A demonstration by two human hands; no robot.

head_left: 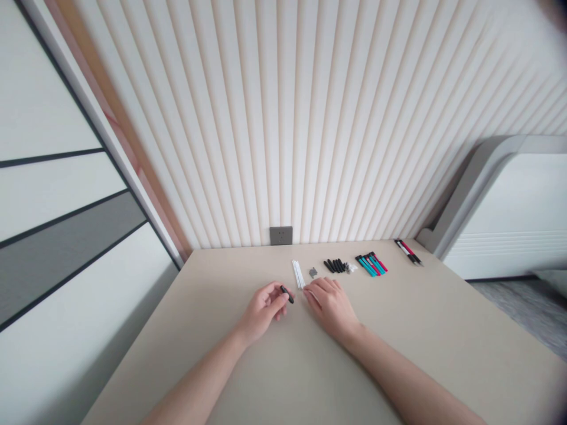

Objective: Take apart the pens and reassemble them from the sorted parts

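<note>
My left hand point(267, 308) is closed on a small black pen barrel point(287, 294), pinched between thumb and fingers and tilted above the table. My right hand point(330, 302) rests low over the table. Its fingertips are together at the near end of several thin white pen refills point(297, 274), and one refill's end appears pinched there. Just beyond that hand lie small grey metal parts, likely springs point(313, 272). To their right is a row of black pen barrels point(334, 265), beside a little pile of clear and grey small parts point(349, 268).
Farther right lie several teal and red pen parts with black ends point(371, 264). Two pens point(408, 252) sit near the back right corner of the beige table point(212, 354). A dark socket point(280, 235) is on the ribbed wall; a white cabinet stands left, a headboard point(509, 212) right.
</note>
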